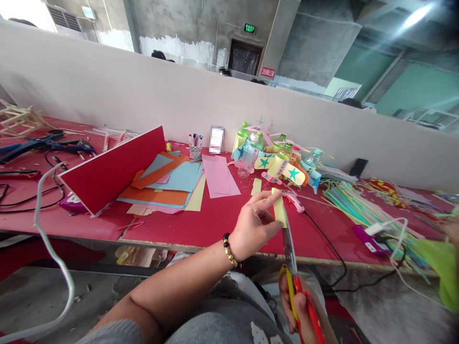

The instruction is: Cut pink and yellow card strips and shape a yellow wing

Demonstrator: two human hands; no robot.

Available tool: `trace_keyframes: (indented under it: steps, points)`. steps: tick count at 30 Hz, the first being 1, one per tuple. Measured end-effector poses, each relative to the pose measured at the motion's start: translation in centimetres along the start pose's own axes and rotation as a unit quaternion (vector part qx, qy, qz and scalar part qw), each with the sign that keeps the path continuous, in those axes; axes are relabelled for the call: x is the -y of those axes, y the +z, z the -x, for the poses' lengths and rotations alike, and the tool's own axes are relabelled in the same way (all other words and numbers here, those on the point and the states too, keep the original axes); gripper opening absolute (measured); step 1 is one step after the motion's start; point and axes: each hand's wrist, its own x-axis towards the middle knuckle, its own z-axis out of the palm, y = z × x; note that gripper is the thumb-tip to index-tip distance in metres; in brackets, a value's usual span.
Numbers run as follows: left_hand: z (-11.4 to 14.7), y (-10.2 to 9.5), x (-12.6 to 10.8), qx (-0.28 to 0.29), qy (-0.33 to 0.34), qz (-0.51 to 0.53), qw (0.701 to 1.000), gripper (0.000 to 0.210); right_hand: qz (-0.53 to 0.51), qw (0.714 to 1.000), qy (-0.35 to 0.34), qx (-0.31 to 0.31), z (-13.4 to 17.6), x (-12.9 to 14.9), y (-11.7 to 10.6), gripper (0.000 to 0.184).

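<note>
My left hand (253, 222) pinches a narrow pale yellow paper strip (279, 210) just above the front part of the red table (222, 224). In my right hand (304, 308) are scissors (291, 260) with one red and one yellow handle. Their blades point away from me and run up to the strip's right edge. How far the blades are apart I cannot tell. Beyond the strip lie a small pale yellow paper piece (256, 187) and a pink glue gun (294, 202) with a black cable.
Coloured paper sheets (172, 184) lie to the left by a red divider (118, 169). Decorated plastic bottles (283, 160), a pen cup (195, 151) and a phone (216, 140) stand at the back. Rightward are paper strips (355, 210), a purple power strip (371, 240) and another person's hand (452, 229).
</note>
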Motion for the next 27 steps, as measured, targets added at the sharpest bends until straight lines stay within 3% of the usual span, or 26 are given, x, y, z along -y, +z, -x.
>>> trace_keyframes:
  steps: [4, 12, 27]
  points:
    - [0.2, 0.2, 0.0, 0.011, -0.005, -0.001, 1.000, 0.065, -0.042, 0.999, 0.020, 0.014, -1.3, -1.3, -0.2, 0.049]
    - [0.5, 0.6, -0.3, 0.026, 0.002, 0.000, 1.000, 0.067, -0.019, 1.000, -0.011, -0.008, -1.2, -0.9, -0.2, 0.049]
    - [0.5, 0.7, -0.3, 0.019, -0.005, 0.011, 1.000, 0.066, -0.019, 0.999, -0.025, 0.026, -1.3, -2.1, 0.1, 0.053]
